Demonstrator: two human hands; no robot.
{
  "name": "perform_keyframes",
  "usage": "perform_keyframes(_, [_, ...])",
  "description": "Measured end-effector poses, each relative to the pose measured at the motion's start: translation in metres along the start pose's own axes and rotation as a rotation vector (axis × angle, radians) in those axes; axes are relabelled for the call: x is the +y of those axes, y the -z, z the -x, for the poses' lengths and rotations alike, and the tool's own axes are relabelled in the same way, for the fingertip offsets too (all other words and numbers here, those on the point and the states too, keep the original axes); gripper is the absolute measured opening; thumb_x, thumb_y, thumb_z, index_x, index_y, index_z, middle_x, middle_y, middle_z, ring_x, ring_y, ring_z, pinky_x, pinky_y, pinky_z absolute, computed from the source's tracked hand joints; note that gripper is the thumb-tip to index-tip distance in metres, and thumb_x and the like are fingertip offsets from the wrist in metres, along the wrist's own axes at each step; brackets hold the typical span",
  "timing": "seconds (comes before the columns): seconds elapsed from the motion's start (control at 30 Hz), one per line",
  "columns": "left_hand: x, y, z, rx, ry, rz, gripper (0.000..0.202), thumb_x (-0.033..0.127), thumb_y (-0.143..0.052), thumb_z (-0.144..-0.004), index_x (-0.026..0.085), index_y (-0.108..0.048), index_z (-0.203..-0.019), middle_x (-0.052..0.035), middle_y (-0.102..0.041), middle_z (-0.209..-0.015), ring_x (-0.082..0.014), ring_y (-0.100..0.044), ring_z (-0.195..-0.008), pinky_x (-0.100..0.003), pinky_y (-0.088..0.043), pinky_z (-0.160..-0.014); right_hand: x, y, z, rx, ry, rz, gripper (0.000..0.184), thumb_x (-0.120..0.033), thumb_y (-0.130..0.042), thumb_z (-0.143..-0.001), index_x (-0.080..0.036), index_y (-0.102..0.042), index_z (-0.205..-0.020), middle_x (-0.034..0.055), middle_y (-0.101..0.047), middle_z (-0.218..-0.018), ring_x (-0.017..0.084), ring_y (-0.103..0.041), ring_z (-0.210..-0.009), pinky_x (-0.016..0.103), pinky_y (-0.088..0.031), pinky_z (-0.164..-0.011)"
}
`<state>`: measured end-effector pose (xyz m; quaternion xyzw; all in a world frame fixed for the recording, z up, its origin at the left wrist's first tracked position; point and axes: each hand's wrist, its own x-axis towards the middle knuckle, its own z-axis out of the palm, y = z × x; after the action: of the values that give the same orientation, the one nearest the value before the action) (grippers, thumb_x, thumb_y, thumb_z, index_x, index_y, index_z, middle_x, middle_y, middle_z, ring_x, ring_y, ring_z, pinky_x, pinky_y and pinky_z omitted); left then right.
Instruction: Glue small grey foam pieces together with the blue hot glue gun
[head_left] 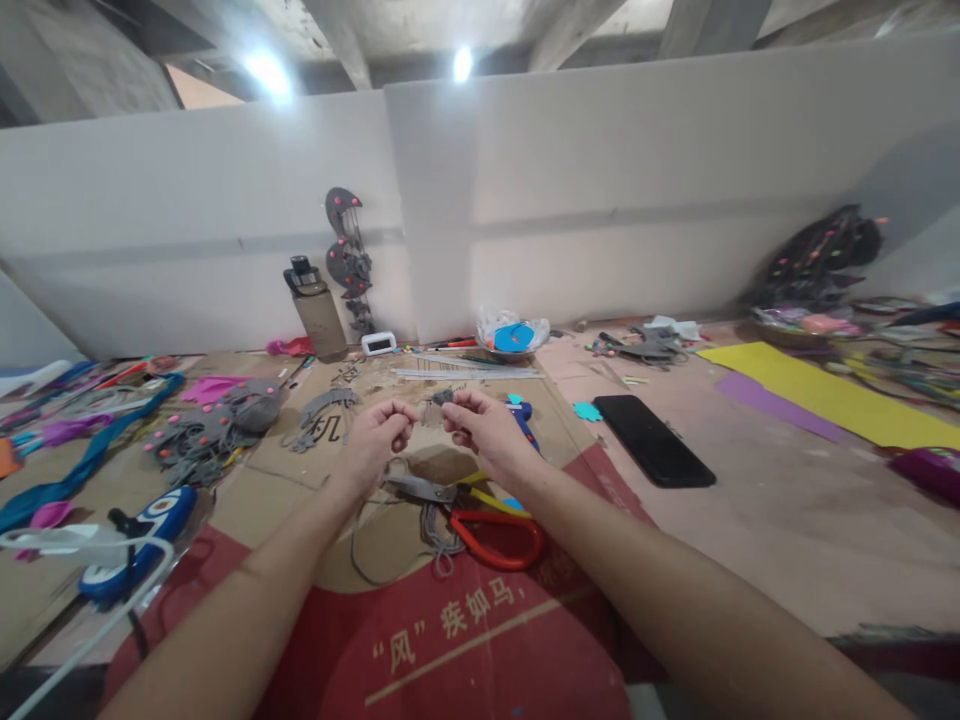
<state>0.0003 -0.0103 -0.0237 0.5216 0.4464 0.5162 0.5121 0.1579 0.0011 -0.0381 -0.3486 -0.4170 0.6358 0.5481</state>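
My right hand [484, 432] pinches a small dark grey piece [442, 397], perhaps felt, over the cardboard. Level with it, my left hand [384, 432] is closed, thumb against fingers; whatever it holds is too thin or hidden to make out. Thin strands seem to hang between the hands. Below them lie scissors [499, 558] with one red and one yellow handle, partly behind my right wrist. Beside the blades is a loose bundle of grey cord [441, 540]. A grey curved piece [330, 402] with strands rests left of my left hand.
A black phone [652, 440] lies to the right, near yellow paper [832, 395]. A bottle [319, 315] stands by the white wall board. Grey pieces with pink pins [240, 420] and a blue oval object [139, 545] with a white cable are at left. A blue tool [525, 425] sits behind my right hand.
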Motion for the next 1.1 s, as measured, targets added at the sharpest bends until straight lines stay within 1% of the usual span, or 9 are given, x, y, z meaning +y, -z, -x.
perform_keyframes(0.1, [0.002,0.0,0.001,-0.018,0.044,0.028,0.011,0.026,-0.06,-0.07,0.014,-0.06,-0.07,0.0063,-0.039,-0.045,-0.0049,-0.03,-0.039,-0.019,-0.02,-0.04,-0.003,-0.001,0.003,-0.002,-0.061,-0.053,0.031,-0.029,-0.075,-0.055,-0.018,-0.053,-0.073,-0.0038,-0.057,-0.065,0.007,-0.05,-0.056,0.019,-0.029,-0.048])
perform_keyframes(0.23, [0.003,-0.003,0.001,-0.005,0.029,-0.018,0.026,0.037,-0.064,-0.071,0.012,-0.064,-0.078,-0.0018,-0.059,-0.064,-0.0082,-0.047,-0.052,-0.021,-0.036,-0.049,-0.004,-0.002,0.006,-0.02,-0.089,-0.028,0.03,-0.029,-0.076,-0.055,-0.018,-0.053,-0.07,-0.0046,-0.055,-0.059,0.007,-0.048,-0.052,0.02,-0.03,-0.047])
perform_keyframes(0.37, [0.0,-0.005,0.0,-0.012,0.036,-0.006,0.031,0.032,-0.073,-0.064,0.013,-0.065,-0.088,-0.0017,-0.062,-0.072,-0.008,-0.05,-0.057,-0.021,-0.039,-0.055,-0.001,-0.001,0.006,-0.067,-0.11,0.045,0.028,-0.031,-0.076,-0.056,-0.018,-0.054,-0.068,-0.0052,-0.053,-0.054,0.007,-0.045,-0.049,0.02,-0.028,-0.045])
perform_keyframes(0.53, [0.0,-0.005,0.001,-0.039,0.039,-0.003,0.023,0.033,-0.072,-0.067,0.014,-0.064,-0.076,-0.0001,-0.06,-0.066,-0.0072,-0.049,-0.054,-0.021,-0.037,-0.052,0.002,0.001,0.006,-0.115,-0.109,0.087,0.027,-0.032,-0.074,-0.059,-0.017,-0.054,-0.068,-0.0053,-0.054,-0.057,0.005,-0.042,-0.047,0.02,-0.029,-0.047])
perform_keyframes(0.67, [0.003,-0.004,0.002,-0.024,0.102,0.069,0.023,0.032,-0.072,-0.066,0.013,-0.061,-0.066,-0.0012,-0.06,-0.063,-0.0065,-0.047,-0.051,-0.02,-0.036,-0.05,0.003,0.0,0.007,-0.122,-0.122,0.059,0.03,-0.032,-0.076,-0.058,-0.017,-0.056,-0.073,-0.0038,-0.058,-0.062,0.006,-0.047,-0.052,0.02,-0.031,-0.048])
perform_keyframes(0.83, [0.0,-0.002,-0.001,-0.021,0.098,0.145,0.02,0.03,-0.073,-0.065,0.013,-0.062,-0.068,-0.0012,-0.06,-0.065,-0.0062,-0.046,-0.051,-0.02,-0.037,-0.051,0.003,-0.003,0.008,-0.124,-0.183,-0.053,0.029,-0.036,-0.072,-0.064,-0.017,-0.056,-0.079,-0.0013,-0.061,-0.068,0.007,-0.053,-0.057,0.02,-0.035,-0.05])
perform_keyframes(0.93, [-0.001,0.001,-0.001,0.03,-0.101,-0.047,0.017,0.031,-0.069,-0.07,0.016,-0.066,-0.077,-0.001,-0.062,-0.068,-0.0084,-0.049,-0.055,-0.022,-0.04,-0.054,0.0,-0.003,0.009,-0.156,-0.221,-0.166,0.025,-0.036,-0.068,-0.069,-0.017,-0.057,-0.081,0.0002,-0.063,-0.071,0.007,-0.054,-0.058,0.02,-0.038,-0.052])
perform_keyframes(1.03, [0.001,0.008,0.0,0.053,-0.48,-0.413,0.012,0.03,-0.067,-0.074,0.021,-0.071,-0.079,-0.0036,-0.066,-0.075,-0.0141,-0.057,-0.069,-0.027,-0.046,-0.066,-0.004,-0.003,0.01,-0.2,-0.202,-0.231,0.025,-0.03,-0.072,-0.067,-0.016,-0.057,-0.082,-0.0003,-0.062,-0.071,0.006,-0.053,-0.058,0.019,-0.038,-0.053])
perform_keyframes(1.1, [0.003,0.015,0.0,-0.006,-0.682,-0.569,0.01,0.028,-0.066,-0.075,0.023,-0.073,-0.08,-0.0054,-0.068,-0.082,-0.0169,-0.06,-0.079,-0.03,-0.047,-0.074,-0.006,-0.003,0.011,-0.206,-0.168,-0.243,0.026,-0.026,-0.074,-0.064,-0.017,-0.058,-0.081,-0.002,-0.061,-0.068,0.006,-0.053,-0.058,0.019,-0.038,-0.054])
